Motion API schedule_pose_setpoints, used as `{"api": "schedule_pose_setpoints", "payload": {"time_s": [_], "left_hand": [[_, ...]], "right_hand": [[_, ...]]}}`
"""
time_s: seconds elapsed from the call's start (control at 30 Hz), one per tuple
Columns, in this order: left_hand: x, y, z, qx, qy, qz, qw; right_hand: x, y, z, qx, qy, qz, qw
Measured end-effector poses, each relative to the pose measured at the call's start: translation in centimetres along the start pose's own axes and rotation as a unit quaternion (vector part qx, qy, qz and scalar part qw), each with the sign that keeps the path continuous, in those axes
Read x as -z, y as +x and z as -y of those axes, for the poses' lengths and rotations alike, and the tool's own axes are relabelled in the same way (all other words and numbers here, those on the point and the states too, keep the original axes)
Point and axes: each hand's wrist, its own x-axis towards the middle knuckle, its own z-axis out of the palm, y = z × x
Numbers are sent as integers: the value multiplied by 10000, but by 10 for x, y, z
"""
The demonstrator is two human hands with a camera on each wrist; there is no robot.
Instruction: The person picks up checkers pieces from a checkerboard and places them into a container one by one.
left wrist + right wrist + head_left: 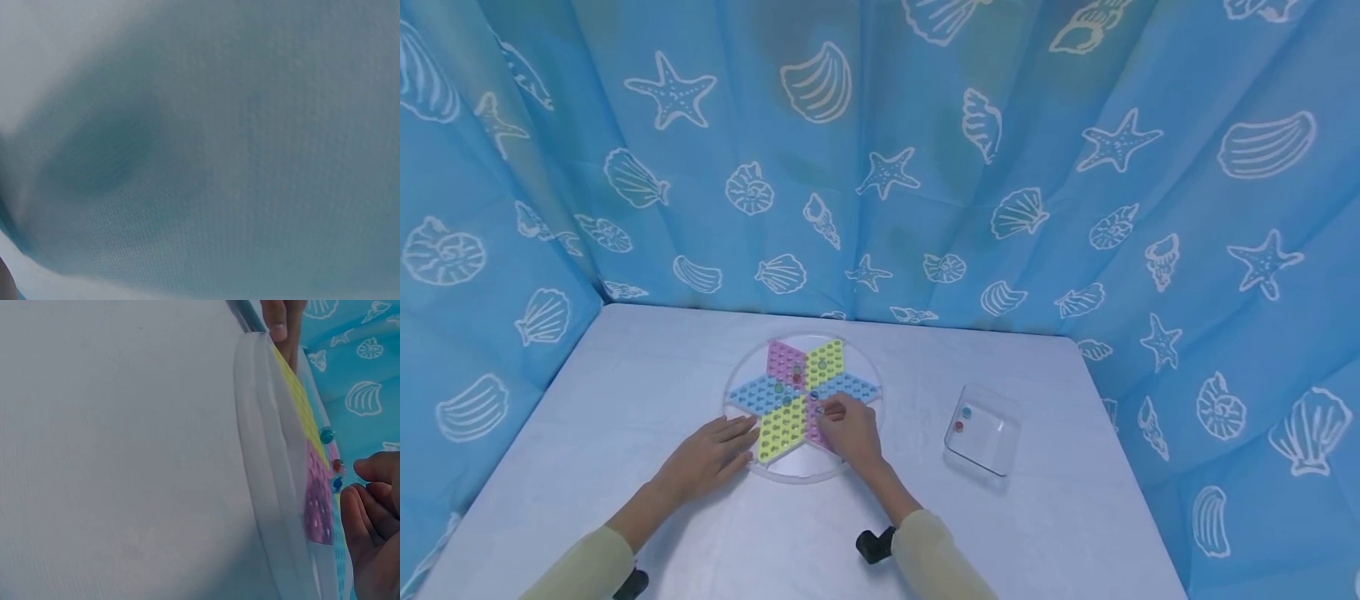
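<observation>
A round clear-rimmed Chinese checkers board (782,429) with a pink, yellow and blue star lies on the table. Several glass marbles sit in its holes, among them a red marble (797,378) and, close to the centre, a dark blue marble (338,484). My right hand (852,433) is over the near pink point, thumb and forefinger pinching a small glassy marble (822,409) near the centre. Flat with fingers extended, my left hand (711,454) rests at the board's left rim. The left wrist view holds mostly blurred, shadowed cloth.
Right of the board stands a clear plastic box (981,462) containing a blue marble (966,412) and a red marble (958,427). White cloth covers the table (1060,500). A blue curtain (925,233) with shells and starfish hangs behind and at both sides.
</observation>
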Motion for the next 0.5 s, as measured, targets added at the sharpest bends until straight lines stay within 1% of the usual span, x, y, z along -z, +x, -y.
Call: {"api": "schedule_pose_setpoints", "payload": {"time_s": [0.23, 0.5], "left_hand": [[1, 0, -2, 55, 36, 67, 10000], [2, 1, -3, 23, 32, 18, 10000]], "right_hand": [[18, 1, 5, 92, 3, -148, 9998], [41, -1, 21, 180, -159, -75, 9997]]}}
